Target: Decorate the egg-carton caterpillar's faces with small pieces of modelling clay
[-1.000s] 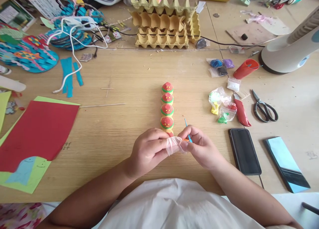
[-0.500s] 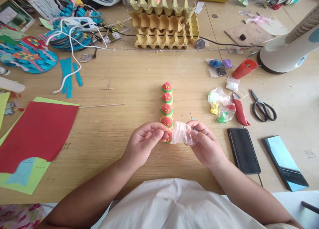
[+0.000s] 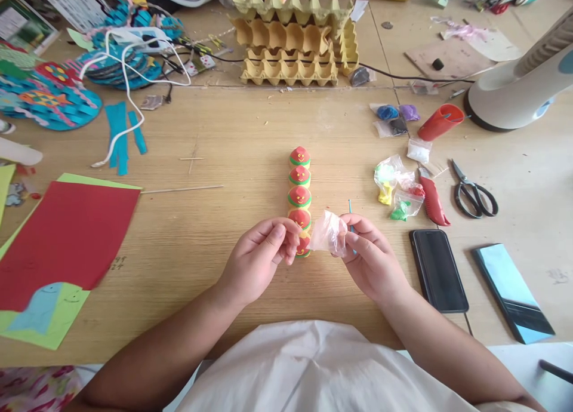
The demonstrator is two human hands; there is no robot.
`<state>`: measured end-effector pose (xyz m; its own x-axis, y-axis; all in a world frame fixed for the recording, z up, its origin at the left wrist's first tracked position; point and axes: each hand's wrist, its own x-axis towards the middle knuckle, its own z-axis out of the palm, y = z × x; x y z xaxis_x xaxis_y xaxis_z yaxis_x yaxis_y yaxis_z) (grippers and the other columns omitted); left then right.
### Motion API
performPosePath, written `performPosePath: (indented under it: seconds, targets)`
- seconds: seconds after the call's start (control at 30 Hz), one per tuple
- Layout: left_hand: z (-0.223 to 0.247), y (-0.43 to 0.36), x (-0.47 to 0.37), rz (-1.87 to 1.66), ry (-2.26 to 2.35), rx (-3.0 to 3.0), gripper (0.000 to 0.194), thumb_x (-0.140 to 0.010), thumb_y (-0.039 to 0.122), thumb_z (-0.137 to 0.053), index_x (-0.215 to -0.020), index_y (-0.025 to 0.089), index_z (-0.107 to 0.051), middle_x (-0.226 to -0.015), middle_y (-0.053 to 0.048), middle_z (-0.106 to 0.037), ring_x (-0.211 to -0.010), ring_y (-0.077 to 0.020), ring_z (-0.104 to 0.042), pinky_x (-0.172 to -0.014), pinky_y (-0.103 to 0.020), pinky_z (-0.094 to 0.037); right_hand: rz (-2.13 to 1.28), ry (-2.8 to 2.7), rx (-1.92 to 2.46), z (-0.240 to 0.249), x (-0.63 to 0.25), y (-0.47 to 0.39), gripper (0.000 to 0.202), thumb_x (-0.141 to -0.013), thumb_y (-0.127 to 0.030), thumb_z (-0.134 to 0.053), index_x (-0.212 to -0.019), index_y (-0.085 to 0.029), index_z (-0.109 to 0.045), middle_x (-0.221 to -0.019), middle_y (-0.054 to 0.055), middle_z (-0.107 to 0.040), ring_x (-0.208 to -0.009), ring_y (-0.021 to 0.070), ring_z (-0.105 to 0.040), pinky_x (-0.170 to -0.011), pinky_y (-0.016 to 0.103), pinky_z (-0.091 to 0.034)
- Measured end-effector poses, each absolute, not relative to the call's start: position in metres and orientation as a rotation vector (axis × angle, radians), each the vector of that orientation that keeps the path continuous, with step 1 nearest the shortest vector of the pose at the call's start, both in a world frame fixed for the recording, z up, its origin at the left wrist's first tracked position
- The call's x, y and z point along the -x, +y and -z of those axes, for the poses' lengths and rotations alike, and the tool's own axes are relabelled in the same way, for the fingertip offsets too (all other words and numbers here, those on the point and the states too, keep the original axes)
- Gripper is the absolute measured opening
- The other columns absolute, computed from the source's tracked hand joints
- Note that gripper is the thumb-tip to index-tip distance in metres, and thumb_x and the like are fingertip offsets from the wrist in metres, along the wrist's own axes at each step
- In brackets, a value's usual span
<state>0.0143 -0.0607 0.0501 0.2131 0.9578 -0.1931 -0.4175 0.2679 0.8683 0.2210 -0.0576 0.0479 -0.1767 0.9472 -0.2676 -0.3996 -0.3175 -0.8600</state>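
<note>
Several red domes with green rims and small yellow faces form an upright row, an egg-carton strip [image 3: 299, 197], on the wooden table. Beside its near end, my left hand [image 3: 264, 251] has thumb and fingers pinched together; whatever they hold is too small to make out. My right hand [image 3: 369, 251] grips a crumpled clear plastic bag [image 3: 328, 233] between thumb and fingers, right of the strip. A thin blue stick [image 3: 350, 207] also pokes up from behind the fingers of that hand.
On the right lie clay bags [image 3: 400, 209], a red cutter [image 3: 433, 200], scissors [image 3: 474, 191], a black phone [image 3: 439, 271] and another phone [image 3: 514, 292]. Egg cartons [image 3: 289, 71] stand at the back. Red paper [image 3: 71, 239] and a white cable [image 3: 128, 95] are left.
My left hand has drawn slightly left, away from the bag. The bag is more crumpled and raised a little in my right hand, and the blue stick has tilted more upright.
</note>
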Motion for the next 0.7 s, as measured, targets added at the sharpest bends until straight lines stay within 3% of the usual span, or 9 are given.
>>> performPosePath:
  seconds: [0.47,0.7]
  targets:
    - [-0.0456,-0.0572,-0.0103,-1.076,0.774,-0.785,0.030,-0.090,0.046,-0.075,-0.081,0.017,-0.073,-0.068,-0.001,-0.061,-0.056,-0.0079,-0.051,-0.049,-0.020,-0.042,-1.750,-0.743,0.983,-0.0487,-0.2213,-0.0572,0.017,-0.084,-0.036,-0.076,-0.097,-0.027,-0.069,-0.086,0.000,-0.061,-0.068,0.0134,-0.053,-0.065,0.028,-0.051]
    - [-0.0498,-0.0635,-0.0078,-1.091,0.961,-1.159,0.018,-0.090,0.035,-0.077,-0.084,0.017,-0.076,-0.071,-0.001,-0.068,-0.056,-0.0084,-0.058,-0.051,-0.020,-0.049,-1.799,-0.712,0.879,-0.0505,-0.2212,-0.0586,0.022,-0.082,-0.036,-0.082,-0.101,-0.028,-0.073,-0.088,0.001,-0.064,-0.073,0.0138,-0.058,-0.069,0.026,-0.053]
